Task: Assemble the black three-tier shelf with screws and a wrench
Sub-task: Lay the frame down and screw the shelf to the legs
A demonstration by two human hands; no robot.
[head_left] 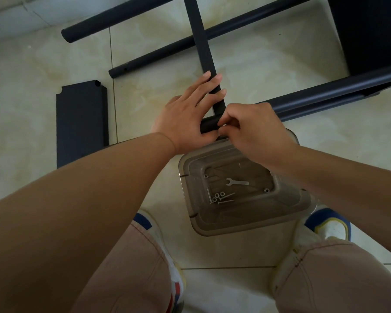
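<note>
Tub: I log a clear grey-tinted plastic tub, rounded corners, on the tile floor just below both hands, between my shoes.
Tub contents: one small flat silver wrench; a cluster of thin screws and ring-shaped nuts or washers; I cannot tell which.
Left hand: my left hand lies flat, fingers straight and slightly spread along the flat black crossbar, thumb by the round tube end.
Right hand: my right hand is curled, fingertips pinching something at the tube end; too hidden to name.
Shelf frame: matte black round tube runs right from my right fingers; crossbar meets it at my fingertips.
Loose parts: two more round black tubes beyond the fingers; a flat black panel with notched corners left of the left hand; another dark panel far right.
Floor: glossy cream tiles, marbled.
</note>
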